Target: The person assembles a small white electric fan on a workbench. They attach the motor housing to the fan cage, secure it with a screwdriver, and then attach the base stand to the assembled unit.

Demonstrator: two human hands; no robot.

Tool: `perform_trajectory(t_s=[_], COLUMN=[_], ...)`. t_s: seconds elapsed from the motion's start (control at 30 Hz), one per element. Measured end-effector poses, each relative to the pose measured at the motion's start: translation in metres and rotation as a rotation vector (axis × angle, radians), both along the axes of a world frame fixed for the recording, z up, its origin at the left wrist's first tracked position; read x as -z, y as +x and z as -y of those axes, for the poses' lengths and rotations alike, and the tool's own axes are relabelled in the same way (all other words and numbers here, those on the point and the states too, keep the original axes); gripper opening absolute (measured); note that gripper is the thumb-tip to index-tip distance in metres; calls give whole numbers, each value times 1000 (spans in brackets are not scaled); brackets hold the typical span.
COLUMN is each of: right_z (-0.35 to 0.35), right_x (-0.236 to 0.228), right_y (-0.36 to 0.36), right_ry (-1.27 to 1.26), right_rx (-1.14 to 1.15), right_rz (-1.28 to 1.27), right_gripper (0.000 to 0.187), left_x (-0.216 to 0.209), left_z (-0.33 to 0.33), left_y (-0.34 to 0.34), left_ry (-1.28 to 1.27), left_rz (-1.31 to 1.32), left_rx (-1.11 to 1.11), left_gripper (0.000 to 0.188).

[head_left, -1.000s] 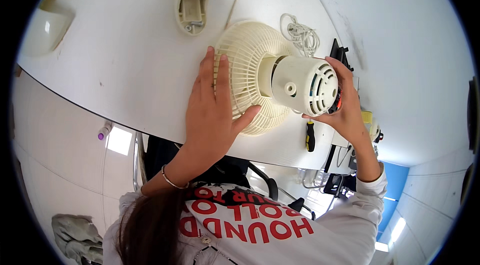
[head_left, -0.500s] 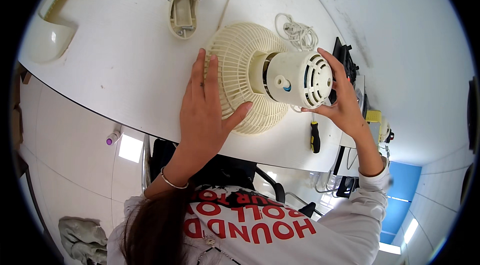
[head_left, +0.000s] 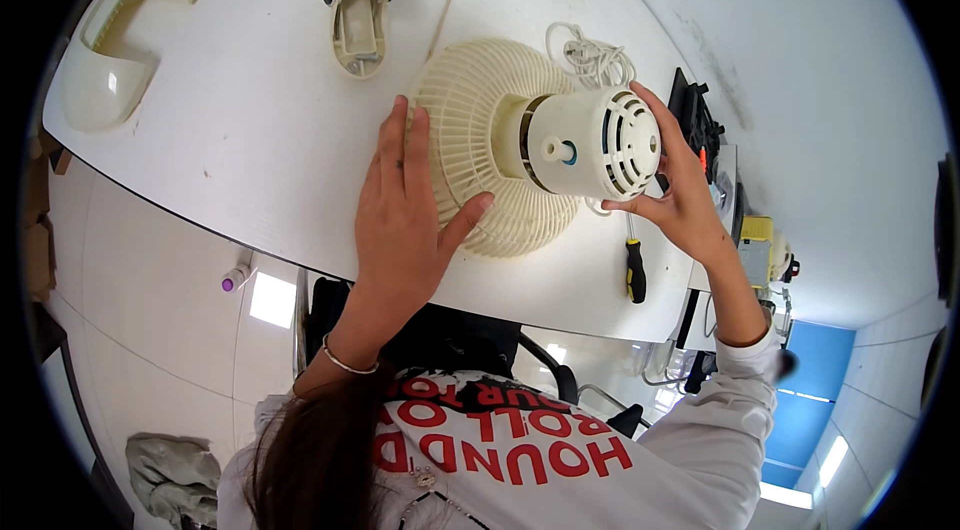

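Cupping housing [head_left: 585, 120] in right hand [head_left: 688, 198], likely for steadiness | resting spread left hand [head_left: 397, 215] on grille [head_left: 468, 130], apparently against sliding on desk [head_left: 270, 120]

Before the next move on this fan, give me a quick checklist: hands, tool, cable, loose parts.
1. Left hand at the fan grille's left side: ok, fingers spread.
2. Right hand on the motor housing's vented end: ok.
3. Screwdriver handle apart from both hands: ok, on the table.
4. Coiled white cable free of the housing: cannot tell, partly hidden.
5. Cream bracket apart from the grille: ok.
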State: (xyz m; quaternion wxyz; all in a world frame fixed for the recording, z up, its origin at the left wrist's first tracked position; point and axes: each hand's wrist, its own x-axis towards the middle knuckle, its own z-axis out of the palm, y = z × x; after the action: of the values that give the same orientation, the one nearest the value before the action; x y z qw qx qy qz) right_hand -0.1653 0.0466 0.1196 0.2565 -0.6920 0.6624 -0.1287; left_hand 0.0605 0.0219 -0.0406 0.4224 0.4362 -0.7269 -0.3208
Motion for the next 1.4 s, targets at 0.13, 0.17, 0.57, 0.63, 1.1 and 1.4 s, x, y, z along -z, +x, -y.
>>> perform_trajectory(t_s=[0.13,0.17,0.57,0.63,1.1,1.4], right_z=[-7,-9,-6,-5,3,11], right_x=[5,6,11,9,20,35], right_y=[-1,-3,-13,-12,-28,-40], right_ry=[-74,-73,-228,-234,-328,-440], right_rx=[-5,-10,-141,-151,-191,-245], right_rz=[-160,-140,-9,-2,-10,90], right_gripper=[99,100,89,87,89,85], left_x=[-1,0,-26,-52,-51,-47], left_z=[-1,-1,10,21,59,60], left_y=[-2,-2,3,1,-50,-52], left_ry=[-19,-29,-206,-255,-86,-123], left_rz=[35,45,280,284,185,169], left_rx=[5,5,13,133,454,463], left_gripper=[79,79,80,85,101,101])
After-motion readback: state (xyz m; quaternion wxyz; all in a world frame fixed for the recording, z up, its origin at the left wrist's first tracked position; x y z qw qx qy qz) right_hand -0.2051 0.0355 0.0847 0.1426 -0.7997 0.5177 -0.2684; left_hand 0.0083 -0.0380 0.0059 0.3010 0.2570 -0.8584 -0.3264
